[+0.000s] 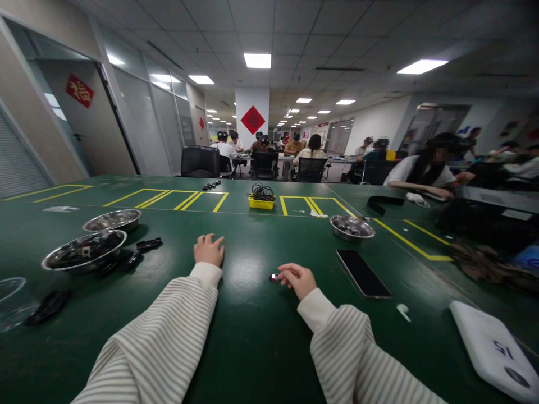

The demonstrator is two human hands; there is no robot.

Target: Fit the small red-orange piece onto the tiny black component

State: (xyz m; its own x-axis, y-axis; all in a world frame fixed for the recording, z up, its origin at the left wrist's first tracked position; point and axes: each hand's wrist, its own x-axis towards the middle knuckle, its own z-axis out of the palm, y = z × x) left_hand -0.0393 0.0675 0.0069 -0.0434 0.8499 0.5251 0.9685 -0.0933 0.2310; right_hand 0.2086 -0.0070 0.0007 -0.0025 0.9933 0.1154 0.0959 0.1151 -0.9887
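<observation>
My left hand (pixel 209 250) rests on the green table (pixel 248 325), palm down with its fingers spread and nothing in it. To its right, my right hand (pixel 299 279) pinches a small dark-and-red part with a shiny spot (pixel 273 277) between thumb and fingertips, low over the tabletop. The part is too small to name. Left of my left hand, a steel bowl (pixel 50 262) holds a heap of black pieces. Several loose black pieces (pixel 149 244) lie beside that bowl. Beyond my right hand stands another steel bowl (pixel 352 235) with dark small parts inside.
Behind the left bowl is a further steel bowl (pixel 133 223). A yellow box (pixel 261 204) of black cables stands ahead. On the right lie a phone (pixel 362 274), a white earbud (pixel 403 312) and a white device (pixel 488 342). A clear plastic cup (pixel 14 306) stands far left. A person sits at right.
</observation>
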